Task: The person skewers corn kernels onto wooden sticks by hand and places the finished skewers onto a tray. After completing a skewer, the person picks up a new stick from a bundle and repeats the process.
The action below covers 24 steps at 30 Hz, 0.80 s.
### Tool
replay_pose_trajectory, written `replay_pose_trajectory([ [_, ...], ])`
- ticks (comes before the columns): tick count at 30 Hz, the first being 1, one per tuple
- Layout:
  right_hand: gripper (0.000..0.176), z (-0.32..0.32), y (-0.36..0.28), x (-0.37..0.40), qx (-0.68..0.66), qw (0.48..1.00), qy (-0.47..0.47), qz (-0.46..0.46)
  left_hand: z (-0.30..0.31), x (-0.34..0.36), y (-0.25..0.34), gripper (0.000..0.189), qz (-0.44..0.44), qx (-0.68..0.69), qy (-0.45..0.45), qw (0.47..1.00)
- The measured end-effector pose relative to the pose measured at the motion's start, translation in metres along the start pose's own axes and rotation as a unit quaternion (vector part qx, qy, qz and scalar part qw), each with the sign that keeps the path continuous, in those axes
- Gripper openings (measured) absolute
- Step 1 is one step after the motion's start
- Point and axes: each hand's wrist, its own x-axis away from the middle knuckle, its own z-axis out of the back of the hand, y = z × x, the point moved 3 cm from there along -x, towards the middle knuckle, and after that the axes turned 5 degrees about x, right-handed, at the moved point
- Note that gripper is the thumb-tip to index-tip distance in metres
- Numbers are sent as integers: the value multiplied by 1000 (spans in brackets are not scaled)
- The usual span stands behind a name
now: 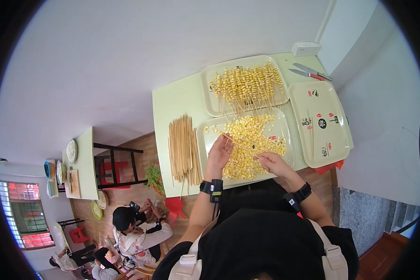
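A thin bamboo skewer [238,143] slants between my two hands, over a tray [287,135] of loose yellow corn kernels [242,165]. At its upper left end, my left hand [220,152] has its fingers closed around the stick, palm turned partly up. Any kernel between those fingers is too small to make out. My right hand [274,164] pinches the skewer's other end, low over the tray's right side. Behind this tray, another tray [210,103] carries rows of corn-threaded skewers [247,84].
Bare skewers [182,149] are piled left of the kernels. On the right are a tray [333,144] with a stick on it and knives [308,73]. A seated person [137,233] works at lower left, near a red stool [174,205] and greens [153,177].
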Motion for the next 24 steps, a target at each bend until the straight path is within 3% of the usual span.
replay_pose_trajectory([
  [9, 25, -4, 9, 4, -5, 1000, 4, -13, 0, 0, 11, 18, 4, 52, 3, 999],
  [14, 26, -2, 16, 2, 16, 1000, -8, -1, -1, 1, 10, 14, 61, 117, -7, 991],
  [21, 26, -3, 8, 3, 2, 1000, -12, -8, -4, -1, 10, 13, 49, 64, -10, 997],
  [24, 26, -4, 5, -3, -7, 1000, 0, -9, -7, -2, -7, 15, 94, 17, -36, 995],
])
